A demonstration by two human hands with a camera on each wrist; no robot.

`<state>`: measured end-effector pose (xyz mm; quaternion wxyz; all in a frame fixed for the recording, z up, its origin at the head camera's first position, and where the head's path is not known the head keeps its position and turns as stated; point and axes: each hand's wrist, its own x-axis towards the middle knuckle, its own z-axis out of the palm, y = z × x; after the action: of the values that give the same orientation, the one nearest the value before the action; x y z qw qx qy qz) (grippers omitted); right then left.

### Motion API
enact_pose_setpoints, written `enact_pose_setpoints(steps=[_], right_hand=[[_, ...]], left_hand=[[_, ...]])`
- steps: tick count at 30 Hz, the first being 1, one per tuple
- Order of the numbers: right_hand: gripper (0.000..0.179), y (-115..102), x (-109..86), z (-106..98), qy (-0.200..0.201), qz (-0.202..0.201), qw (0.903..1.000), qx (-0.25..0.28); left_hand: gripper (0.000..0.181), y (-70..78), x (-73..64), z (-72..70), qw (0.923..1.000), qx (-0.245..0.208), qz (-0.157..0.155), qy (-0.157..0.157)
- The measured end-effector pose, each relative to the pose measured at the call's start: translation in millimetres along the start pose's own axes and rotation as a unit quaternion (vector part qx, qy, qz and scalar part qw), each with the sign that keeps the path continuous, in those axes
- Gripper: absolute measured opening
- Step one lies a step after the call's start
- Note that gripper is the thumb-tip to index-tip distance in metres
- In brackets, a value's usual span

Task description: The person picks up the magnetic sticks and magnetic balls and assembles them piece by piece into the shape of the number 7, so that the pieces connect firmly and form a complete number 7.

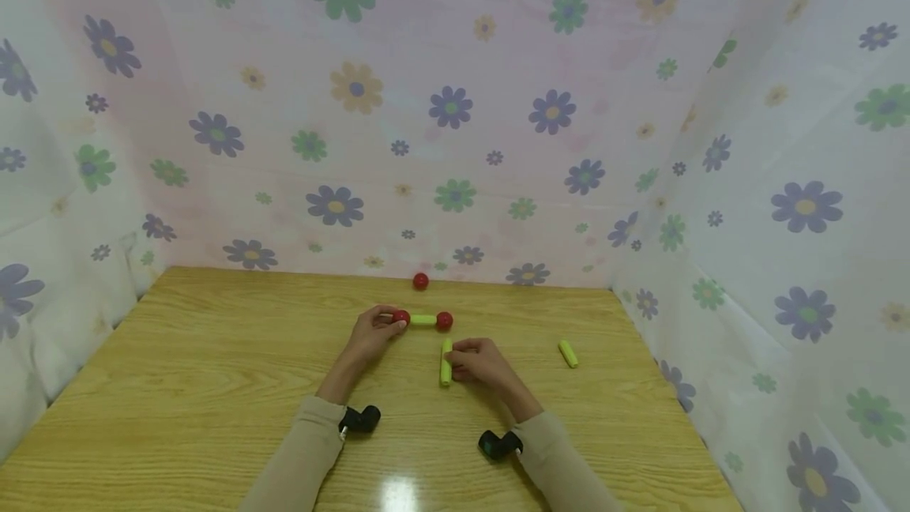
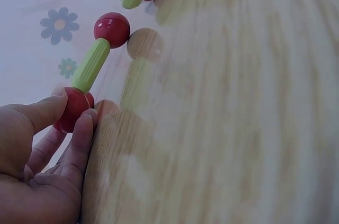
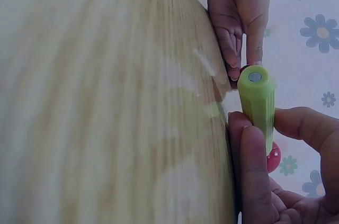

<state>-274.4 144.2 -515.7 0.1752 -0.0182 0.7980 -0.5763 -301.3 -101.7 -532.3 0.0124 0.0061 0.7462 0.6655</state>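
Observation:
At the far middle of the table, a ribbed yellow-green stick lies level between two red balls, one at each end. My left hand pinches the left red ball between thumb and fingers. The right red ball has no hand on it. Just nearer to me, my right hand holds a second yellow-green stick by its side, pointing away from me. In the right wrist view this stick shows a round, silvery disc set into its end face.
Behind the joined pieces, a loose red ball sits by the table's back edge. Off to the right lies another yellow-green stick. Flower-printed sheets rise behind and beside the wooden table.

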Motion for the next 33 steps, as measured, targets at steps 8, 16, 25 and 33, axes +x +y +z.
enact_pose_setpoints(steps=[8,16,25,33], right_hand=[[0.043,-6,8.1,5,0.001,0.003,0.9999,0.010],[0.044,-5,16.7,4,-0.005,0.016,0.9988,0.045],[0.047,-6,23.1,1,-0.023,0.031,0.9978,0.053],[0.046,-6,23.9,1,-0.024,0.034,0.9975,0.058]], left_hand=[[0.031,-2.0,0.9,0.7,1.0000,-0.002,-0.008,0.004],[0.030,-2.4,1.1,1.3,0.9999,0.001,-0.008,0.009],[0.031,-3.5,0.2,0.0,0.9998,0.020,-0.007,0.003],[0.032,-1.4,-1.6,0.1,0.9998,0.017,-0.003,0.004]])
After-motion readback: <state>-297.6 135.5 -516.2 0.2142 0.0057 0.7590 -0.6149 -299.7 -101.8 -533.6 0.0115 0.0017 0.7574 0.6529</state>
